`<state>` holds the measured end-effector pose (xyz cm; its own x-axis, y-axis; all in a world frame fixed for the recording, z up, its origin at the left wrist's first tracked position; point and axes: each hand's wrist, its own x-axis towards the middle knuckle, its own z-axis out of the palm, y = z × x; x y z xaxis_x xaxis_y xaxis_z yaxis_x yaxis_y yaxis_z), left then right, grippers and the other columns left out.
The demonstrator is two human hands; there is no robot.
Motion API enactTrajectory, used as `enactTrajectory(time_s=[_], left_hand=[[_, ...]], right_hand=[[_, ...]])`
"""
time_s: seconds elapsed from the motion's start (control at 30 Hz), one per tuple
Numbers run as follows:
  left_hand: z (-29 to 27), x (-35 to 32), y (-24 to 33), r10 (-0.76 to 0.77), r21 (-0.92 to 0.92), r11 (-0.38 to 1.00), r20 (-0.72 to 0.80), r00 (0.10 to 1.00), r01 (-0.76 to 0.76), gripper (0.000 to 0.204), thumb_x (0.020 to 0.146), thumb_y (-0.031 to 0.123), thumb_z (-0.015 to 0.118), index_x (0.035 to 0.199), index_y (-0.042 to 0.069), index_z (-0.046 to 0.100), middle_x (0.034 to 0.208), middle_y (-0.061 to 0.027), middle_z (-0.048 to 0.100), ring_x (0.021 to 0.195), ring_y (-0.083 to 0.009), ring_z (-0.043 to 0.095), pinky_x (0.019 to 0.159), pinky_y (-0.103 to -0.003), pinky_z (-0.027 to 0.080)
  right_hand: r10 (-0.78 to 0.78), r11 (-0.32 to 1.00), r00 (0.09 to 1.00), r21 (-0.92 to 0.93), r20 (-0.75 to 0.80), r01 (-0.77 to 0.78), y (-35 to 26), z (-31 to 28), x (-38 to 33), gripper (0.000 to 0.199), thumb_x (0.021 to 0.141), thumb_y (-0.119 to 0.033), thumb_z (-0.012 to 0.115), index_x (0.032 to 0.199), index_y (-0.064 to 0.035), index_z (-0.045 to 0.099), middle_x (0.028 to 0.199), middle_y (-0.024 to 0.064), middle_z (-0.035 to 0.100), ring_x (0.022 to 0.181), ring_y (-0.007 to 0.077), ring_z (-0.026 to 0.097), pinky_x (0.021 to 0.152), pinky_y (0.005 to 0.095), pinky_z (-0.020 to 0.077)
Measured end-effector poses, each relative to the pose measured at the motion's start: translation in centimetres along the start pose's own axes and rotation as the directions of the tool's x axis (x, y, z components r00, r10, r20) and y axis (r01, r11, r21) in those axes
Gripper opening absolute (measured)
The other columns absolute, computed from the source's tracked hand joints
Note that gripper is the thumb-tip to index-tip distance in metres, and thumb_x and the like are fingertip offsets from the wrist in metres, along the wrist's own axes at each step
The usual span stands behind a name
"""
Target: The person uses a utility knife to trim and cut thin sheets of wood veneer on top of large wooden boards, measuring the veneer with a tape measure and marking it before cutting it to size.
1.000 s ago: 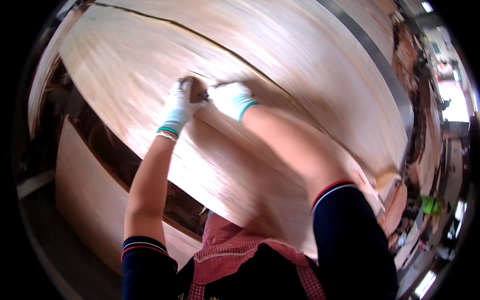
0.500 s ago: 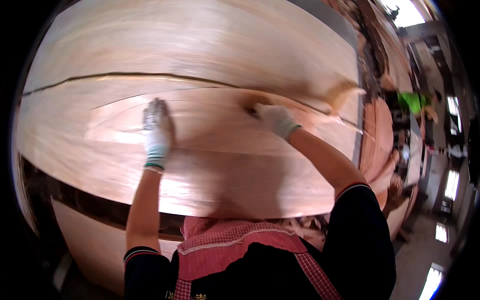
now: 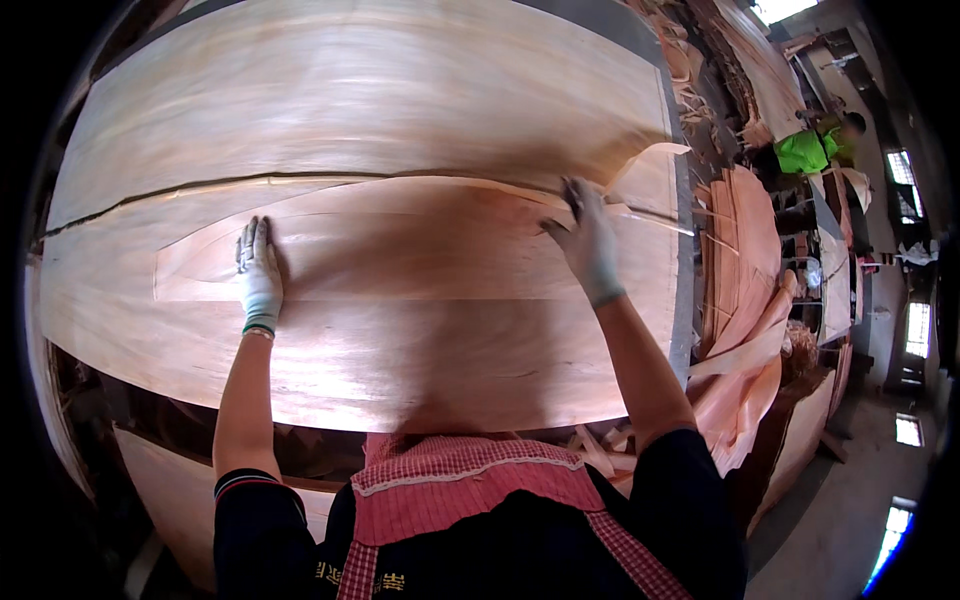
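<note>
A narrow strip of wood veneer with a curved far edge lies on broad pale veneer sheets. Flat on the strip's left part rests my left hand, gloved in white with grey fingertips, its fingers stretched out. My right hand, in a matching glove, is at the strip's far right edge with thumb and fingers spread; nothing shows in it. Just beyond it a loose veneer flap curls up. A dark gap runs across between the far sheet and the nearer one.
Right of the table edge stand piles of reddish veneer scraps. Farther right, a person in a bright green top is bent over other sheets. A board leans below the table at the lower left.
My right hand has moved right along the strip's far edge, and its fingers have spread. My left hand stays flat on the strip. The whole view has shifted slightly.
</note>
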<state>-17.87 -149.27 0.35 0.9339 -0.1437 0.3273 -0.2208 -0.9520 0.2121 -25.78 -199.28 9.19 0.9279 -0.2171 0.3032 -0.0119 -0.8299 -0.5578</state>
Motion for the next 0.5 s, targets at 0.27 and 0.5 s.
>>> enactTrajectory(time_s=[0.27,0.5], left_hand=[[-0.3,-0.4,2.3,-0.176,0.076,0.978,-0.187,0.967,0.193,0.031,0.087,0.034,0.061,0.105,0.009,0.059,0.099,-0.0132,0.061,0.095,-0.0322,0.058,0.083,-0.044,0.045],[-0.3,-0.9,0.3,-0.200,0.149,0.966,-0.077,0.977,0.210,0.028,0.091,0.033,0.051,0.100,0.007,0.059,0.097,-0.0136,0.059,0.095,-0.0305,0.057,0.082,-0.046,0.045]], right_hand=[[-0.041,0.748,0.924,-0.602,0.379,0.281,-10.4,-3.4,9.4,0.020,0.087,-0.030,0.057,0.100,-0.0141,0.058,0.094,0.0113,0.064,0.085,0.0322,0.064,0.067,0.0457,0.0519],[-0.542,0.741,0.833,-0.406,0.109,0.535,-31.2,-18.9,6.1,0.035,0.081,-0.008,0.063,0.116,-0.0071,0.060,0.105,0.0173,0.065,0.091,0.0309,0.065,0.076,0.0358,0.0515]])
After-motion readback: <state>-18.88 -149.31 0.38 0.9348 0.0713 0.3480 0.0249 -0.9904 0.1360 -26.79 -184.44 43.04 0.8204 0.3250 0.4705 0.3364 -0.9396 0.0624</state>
